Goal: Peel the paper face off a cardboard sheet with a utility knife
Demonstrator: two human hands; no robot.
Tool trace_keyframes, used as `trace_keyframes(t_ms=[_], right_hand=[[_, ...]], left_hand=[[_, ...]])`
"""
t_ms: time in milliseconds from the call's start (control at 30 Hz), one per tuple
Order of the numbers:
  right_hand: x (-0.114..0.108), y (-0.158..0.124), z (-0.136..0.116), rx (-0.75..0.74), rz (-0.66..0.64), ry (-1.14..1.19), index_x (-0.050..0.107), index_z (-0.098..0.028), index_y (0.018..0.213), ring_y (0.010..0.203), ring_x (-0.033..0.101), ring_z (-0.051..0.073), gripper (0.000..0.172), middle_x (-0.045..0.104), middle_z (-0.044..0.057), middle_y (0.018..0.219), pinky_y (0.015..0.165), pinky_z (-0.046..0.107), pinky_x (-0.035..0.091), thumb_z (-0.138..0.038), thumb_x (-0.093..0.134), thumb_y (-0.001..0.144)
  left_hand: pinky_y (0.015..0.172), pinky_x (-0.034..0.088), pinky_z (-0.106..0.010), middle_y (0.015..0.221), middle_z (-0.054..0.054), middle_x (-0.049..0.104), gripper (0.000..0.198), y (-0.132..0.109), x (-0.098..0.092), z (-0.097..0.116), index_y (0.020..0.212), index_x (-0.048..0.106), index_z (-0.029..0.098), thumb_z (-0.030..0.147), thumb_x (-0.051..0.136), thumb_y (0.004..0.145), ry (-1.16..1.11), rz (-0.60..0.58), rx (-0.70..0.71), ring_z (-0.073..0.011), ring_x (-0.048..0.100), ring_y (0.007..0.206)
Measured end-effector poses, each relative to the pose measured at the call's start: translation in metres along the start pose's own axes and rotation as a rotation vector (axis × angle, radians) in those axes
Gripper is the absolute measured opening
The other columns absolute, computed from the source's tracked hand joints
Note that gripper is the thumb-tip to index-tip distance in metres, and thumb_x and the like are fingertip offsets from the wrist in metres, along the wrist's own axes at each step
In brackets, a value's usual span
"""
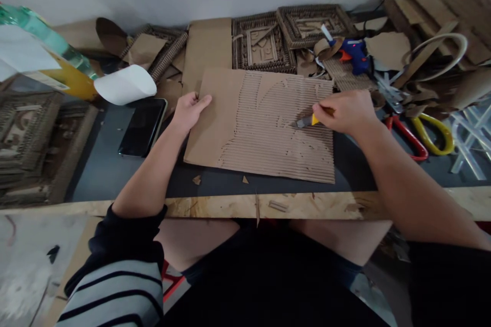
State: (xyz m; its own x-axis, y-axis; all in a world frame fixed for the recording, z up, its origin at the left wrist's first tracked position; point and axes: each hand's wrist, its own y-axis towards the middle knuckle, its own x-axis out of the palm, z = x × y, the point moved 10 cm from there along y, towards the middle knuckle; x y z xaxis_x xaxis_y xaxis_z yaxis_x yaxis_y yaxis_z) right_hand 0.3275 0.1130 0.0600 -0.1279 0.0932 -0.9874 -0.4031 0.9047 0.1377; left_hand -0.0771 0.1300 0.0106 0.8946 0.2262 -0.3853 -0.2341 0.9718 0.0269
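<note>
A sheet of corrugated cardboard (268, 127) lies on the dark table top, its ridges bared over the middle and right, with smooth paper left along the left side. My left hand (190, 111) grips its left edge, thumb on top and the fingers mostly hidden beneath. In my right hand (347, 112) is a utility knife (307, 121) with a yellow part, held closed in the fist. The blade end points left and touches the ridged surface, where torn paper scraps cling.
A phone (142, 127) and a white paper roll (126, 85) lie left. Behind are framed cardboard pieces (263, 43) and a blue glue gun (355, 53). Red-and-yellow-handled scissors (408, 133) and clear glue sticks (470, 138) are right. Small scraps lie near the wooden front edge (222, 206).
</note>
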Motion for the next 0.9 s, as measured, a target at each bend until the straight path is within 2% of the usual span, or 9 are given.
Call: trace_keyframes(t_ms=[100, 200, 367, 467, 600, 733, 833, 900], right_hand=[[-0.007, -0.001, 0.004, 0.005, 0.053, -0.004, 0.061, -0.027, 0.069, 0.079, 0.067, 0.029, 0.045, 0.079, 0.014, 0.086, 0.065, 0.04, 0.025, -0.048, 0.041, 0.103], [-0.011, -0.001, 0.005, 0.011, 0.092, -0.054, 0.064, -0.025, 0.07, 0.076, 0.067, 0.029, 0.043, 0.079, 0.015, 0.084, 0.065, 0.041, 0.026, -0.046, 0.043, 0.102], [-0.017, -0.002, 0.015, 0.067, 0.184, -0.031, 0.076, -0.025, 0.088, 0.077, 0.068, 0.029, 0.035, 0.078, 0.012, 0.083, 0.066, 0.04, 0.029, -0.046, 0.051, 0.1], [-0.013, -0.001, 0.018, 0.059, 0.195, -0.045, 0.073, -0.024, 0.081, 0.078, 0.066, 0.028, 0.039, 0.078, 0.013, 0.084, 0.065, 0.04, 0.03, -0.046, 0.049, 0.102], [-0.006, 0.001, 0.017, 0.054, 0.208, -0.046, 0.069, -0.024, 0.074, 0.075, 0.064, 0.027, 0.04, 0.075, 0.012, 0.079, 0.064, 0.039, 0.03, -0.045, 0.048, 0.101], [-0.005, 0.0, 0.007, 0.018, 0.268, 0.126, 0.057, -0.027, 0.063, 0.063, 0.056, 0.024, 0.041, 0.064, 0.01, 0.064, 0.062, 0.039, 0.031, -0.047, 0.046, 0.097], [-0.011, -0.003, 0.011, 0.072, 0.352, 0.364, 0.058, -0.028, 0.067, 0.056, 0.051, 0.022, 0.048, 0.055, 0.006, 0.058, 0.06, 0.038, 0.033, -0.049, 0.034, 0.103], [-0.016, -0.005, 0.016, 0.103, 0.392, 0.378, 0.056, -0.028, 0.067, 0.057, 0.05, 0.021, 0.054, 0.055, 0.005, 0.058, 0.062, 0.038, 0.034, -0.057, 0.032, 0.106]], left_hand=[[0.083, 0.067, -0.042, 0.09, -0.006, 0.075, 0.028, 0.001, -0.001, -0.004, 0.085, 0.061, 0.022, 0.045, 0.078, 0.082, -0.083, 0.018, -0.018, -0.0233, 0.075, 0.085], [0.087, 0.068, -0.045, 0.093, -0.008, 0.076, 0.033, -0.004, 0.001, 0.0, 0.085, 0.061, 0.023, 0.05, 0.08, 0.081, -0.088, 0.036, -0.002, -0.0263, 0.077, 0.091], [0.087, 0.069, -0.046, 0.089, -0.008, 0.076, 0.048, -0.01, 0.007, 0.009, 0.083, 0.059, 0.024, 0.065, 0.084, 0.075, -0.105, 0.032, 0.046, -0.0294, 0.078, 0.094], [0.086, 0.069, -0.046, 0.089, -0.008, 0.075, 0.054, -0.01, 0.01, 0.007, 0.083, 0.058, 0.025, 0.07, 0.085, 0.072, -0.098, 0.012, 0.04, -0.0293, 0.077, 0.095], [0.086, 0.068, -0.047, 0.088, -0.008, 0.073, 0.051, -0.008, 0.009, 0.004, 0.082, 0.055, 0.025, 0.068, 0.083, 0.078, -0.013, 0.016, 0.042, -0.0293, 0.077, 0.093], [0.087, 0.066, -0.049, 0.089, -0.009, 0.071, 0.043, -0.007, 0.01, -0.001, 0.084, 0.058, 0.023, 0.062, 0.077, 0.085, 0.085, 0.005, 0.042, -0.029, 0.074, 0.089], [0.089, 0.064, -0.049, 0.085, -0.007, 0.068, 0.039, -0.006, 0.009, -0.002, 0.085, 0.06, 0.022, 0.058, 0.075, 0.087, 0.144, 0.016, 0.051, -0.0282, 0.072, 0.089], [0.089, 0.063, -0.046, 0.083, -0.005, 0.066, 0.037, -0.006, 0.008, -0.002, 0.084, 0.059, 0.023, 0.055, 0.075, 0.088, 0.161, 0.027, 0.049, -0.0263, 0.071, 0.087]])
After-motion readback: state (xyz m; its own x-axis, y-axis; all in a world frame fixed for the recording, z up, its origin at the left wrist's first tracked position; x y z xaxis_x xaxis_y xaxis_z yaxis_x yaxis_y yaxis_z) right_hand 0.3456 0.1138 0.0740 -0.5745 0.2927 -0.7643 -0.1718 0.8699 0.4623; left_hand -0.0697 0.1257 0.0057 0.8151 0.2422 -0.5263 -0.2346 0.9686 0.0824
